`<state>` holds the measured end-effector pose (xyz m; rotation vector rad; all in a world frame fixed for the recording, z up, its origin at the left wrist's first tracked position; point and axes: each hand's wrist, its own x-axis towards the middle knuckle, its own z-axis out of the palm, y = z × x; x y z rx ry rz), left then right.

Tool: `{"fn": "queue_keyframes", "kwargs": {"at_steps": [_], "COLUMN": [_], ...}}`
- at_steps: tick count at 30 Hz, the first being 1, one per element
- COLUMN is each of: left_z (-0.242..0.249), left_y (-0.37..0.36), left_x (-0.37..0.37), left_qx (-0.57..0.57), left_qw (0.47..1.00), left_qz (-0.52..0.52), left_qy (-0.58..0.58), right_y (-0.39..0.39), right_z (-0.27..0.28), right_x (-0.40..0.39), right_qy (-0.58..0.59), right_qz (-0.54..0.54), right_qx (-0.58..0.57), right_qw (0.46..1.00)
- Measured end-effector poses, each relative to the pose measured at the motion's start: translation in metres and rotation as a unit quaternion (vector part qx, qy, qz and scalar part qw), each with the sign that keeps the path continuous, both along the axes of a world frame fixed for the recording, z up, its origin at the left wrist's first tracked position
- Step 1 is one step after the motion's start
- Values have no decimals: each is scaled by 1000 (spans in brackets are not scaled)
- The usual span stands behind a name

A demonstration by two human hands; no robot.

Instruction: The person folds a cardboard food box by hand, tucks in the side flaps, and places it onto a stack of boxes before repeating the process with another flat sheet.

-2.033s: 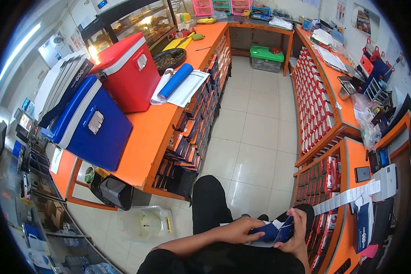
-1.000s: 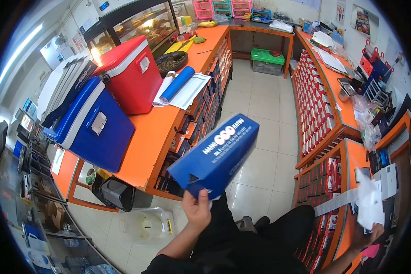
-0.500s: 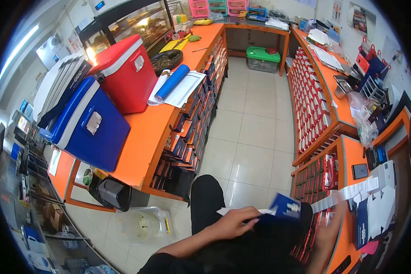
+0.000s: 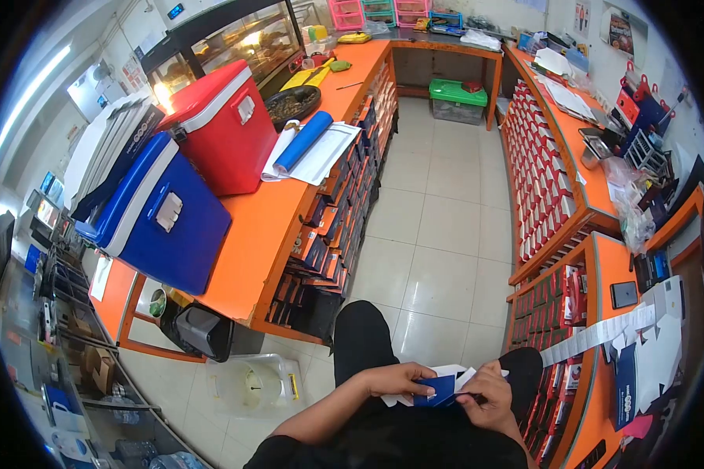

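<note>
Gripping the blue carton (image 4: 436, 390) over the lap, both hands close together: left hand (image 4: 399, 381), right hand (image 4: 489, 391).

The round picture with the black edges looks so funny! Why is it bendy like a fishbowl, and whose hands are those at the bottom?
The picture comes from one small camera worn on a person's head, looking forward and down. Its very wide lens bends straight lines and leaves dark corners. So the hands at the bottom belong to the person wearing it, who seems to be sitting in black trousers.

The left hand and the right hand meet over the lap. Together they hold a flat blue and white piece of card or paper; I cannot tell exactly what it is.

On the long orange counter to the left stand a blue cooler box with a white lid rim and a red cooler box, then a rolled blue sheet on white papers. On the right, a strip of white paper labels hangs over another orange counter.
</note>
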<state>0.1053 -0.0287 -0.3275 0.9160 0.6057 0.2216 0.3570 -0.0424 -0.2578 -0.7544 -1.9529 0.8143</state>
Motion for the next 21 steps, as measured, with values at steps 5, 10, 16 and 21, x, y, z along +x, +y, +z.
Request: {"fn": "queue_keyframes", "kwargs": {"at_steps": [5, 10, 16, 21], "left_z": [-9, -15, 11, 28], "left_y": [11, 3, -1, -2], "left_x": [14, 24, 23, 25], "left_qx": [-19, 30, 163, 180], "left_qw": [997, 999, 978, 960], "left_qz": [-70, -25, 75, 57], "left_qy": [-21, -37, 108, 207], "right_y": [7, 1, -6, 4], "right_z": [7, 15, -22, -17], "right_x": [8, 0, -4, 0], "right_qy": [-23, -205, -110, -127], "right_qz": [31, -19, -272, -140], "right_qx": [-4, -85, -98, -125], "right_qw": [999, 975, 951, 974]}}
